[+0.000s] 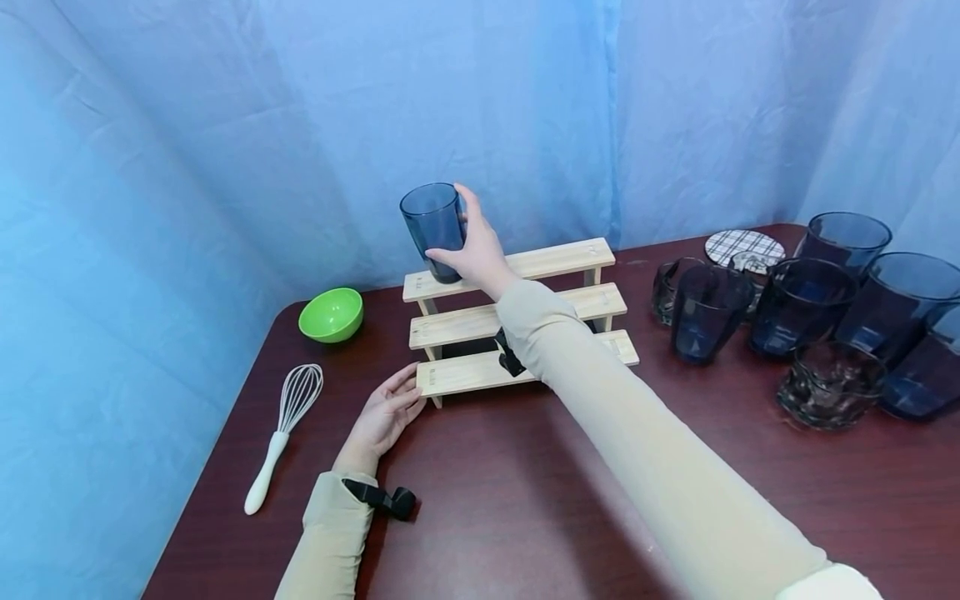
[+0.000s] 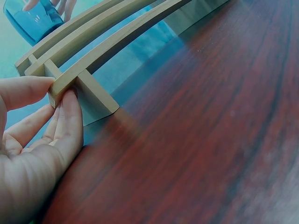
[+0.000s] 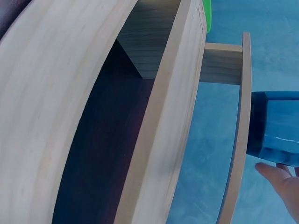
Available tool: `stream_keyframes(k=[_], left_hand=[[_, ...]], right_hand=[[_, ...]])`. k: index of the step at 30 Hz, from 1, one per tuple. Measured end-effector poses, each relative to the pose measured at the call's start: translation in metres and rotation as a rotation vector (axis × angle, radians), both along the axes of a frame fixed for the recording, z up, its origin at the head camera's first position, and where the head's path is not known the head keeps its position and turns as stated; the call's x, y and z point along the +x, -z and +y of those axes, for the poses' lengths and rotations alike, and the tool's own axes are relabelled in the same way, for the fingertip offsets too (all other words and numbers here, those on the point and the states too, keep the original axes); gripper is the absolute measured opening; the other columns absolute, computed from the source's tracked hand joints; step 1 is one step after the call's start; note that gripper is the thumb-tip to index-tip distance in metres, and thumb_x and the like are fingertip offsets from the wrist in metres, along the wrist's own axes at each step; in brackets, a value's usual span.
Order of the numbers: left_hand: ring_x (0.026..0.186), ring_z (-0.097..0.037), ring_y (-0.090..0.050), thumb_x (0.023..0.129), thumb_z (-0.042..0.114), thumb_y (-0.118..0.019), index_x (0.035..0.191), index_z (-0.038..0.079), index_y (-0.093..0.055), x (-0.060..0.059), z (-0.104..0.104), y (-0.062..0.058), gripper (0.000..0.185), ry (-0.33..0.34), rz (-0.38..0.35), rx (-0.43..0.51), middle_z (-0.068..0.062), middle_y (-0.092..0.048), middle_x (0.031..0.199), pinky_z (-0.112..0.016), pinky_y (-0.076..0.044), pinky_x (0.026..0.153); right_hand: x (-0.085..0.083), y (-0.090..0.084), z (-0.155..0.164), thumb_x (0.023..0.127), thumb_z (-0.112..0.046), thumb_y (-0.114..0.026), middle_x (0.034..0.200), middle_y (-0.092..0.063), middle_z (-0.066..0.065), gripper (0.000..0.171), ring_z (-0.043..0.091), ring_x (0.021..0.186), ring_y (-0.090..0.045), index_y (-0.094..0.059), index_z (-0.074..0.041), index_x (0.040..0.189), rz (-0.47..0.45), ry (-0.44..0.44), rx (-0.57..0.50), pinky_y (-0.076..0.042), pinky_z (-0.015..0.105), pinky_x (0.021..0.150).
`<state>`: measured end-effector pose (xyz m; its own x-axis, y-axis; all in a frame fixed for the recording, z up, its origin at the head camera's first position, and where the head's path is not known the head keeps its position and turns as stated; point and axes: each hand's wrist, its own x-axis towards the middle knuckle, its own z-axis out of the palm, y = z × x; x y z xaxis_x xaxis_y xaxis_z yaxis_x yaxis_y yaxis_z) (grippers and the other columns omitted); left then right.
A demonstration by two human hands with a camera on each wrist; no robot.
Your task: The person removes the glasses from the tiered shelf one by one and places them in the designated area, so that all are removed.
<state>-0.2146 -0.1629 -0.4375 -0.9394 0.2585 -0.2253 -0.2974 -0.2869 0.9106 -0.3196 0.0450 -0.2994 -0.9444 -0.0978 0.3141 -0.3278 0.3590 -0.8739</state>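
Observation:
A three-step wooden display rack stands on the table. My left hand pinches the left end of its lowest board, thumb on top and fingers beneath, as the left wrist view shows of the hand. Over the left end of the top board, my right hand grips a dark blue drinking glass from its right side, fingers and thumb around it. The glass is upright. In the right wrist view, the base of the glass appears to meet the top board.
Left of the rack are a green bowl and a white-handled whisk. At right stand several blue glasses, some small clear glasses and a checked round coaster. A blue curtain hangs behind the table.

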Motion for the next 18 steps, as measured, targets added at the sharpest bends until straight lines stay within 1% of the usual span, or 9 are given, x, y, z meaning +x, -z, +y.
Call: stream_keyframes(k=[3,10,18], left_hand=[[0.090,-0.004,-0.061,0.093,-0.011,-0.039,0.150,0.002,-0.021,0.001,0.000,0.000,0.060,-0.008,-0.006,0.005,0.005,-0.058,0.104,-0.019,-0.049,0.078],[0.087,-0.003,-0.061,0.093,-0.013,-0.037,0.150,-0.001,-0.017,0.000,0.000,-0.001,0.061,0.013,0.012,0.007,0.007,-0.058,0.102,-0.018,-0.048,0.078],[0.089,-0.003,-0.060,0.093,-0.013,-0.037,0.149,-0.002,-0.018,0.001,0.000,0.001,0.061,0.013,0.025,0.002,0.006,-0.057,0.104,-0.019,-0.048,0.079]], right_hand=[[0.001,0.001,0.000,0.080,-0.024,-0.076,0.146,-0.038,0.012,0.096,0.025,0.132,-0.040,-0.010,-0.031,0.150,0.021,0.004,-0.013,-0.040,0.048,0.100],[0.006,0.004,0.001,0.077,-0.027,-0.078,0.137,-0.045,0.012,0.095,0.024,0.124,-0.047,-0.017,-0.031,0.149,0.066,0.047,-0.008,-0.044,0.047,0.094],[0.012,0.008,0.006,0.076,-0.029,-0.079,0.136,-0.045,0.013,0.094,0.025,0.121,-0.050,-0.017,-0.033,0.148,0.088,0.054,0.001,-0.046,0.047,0.091]])
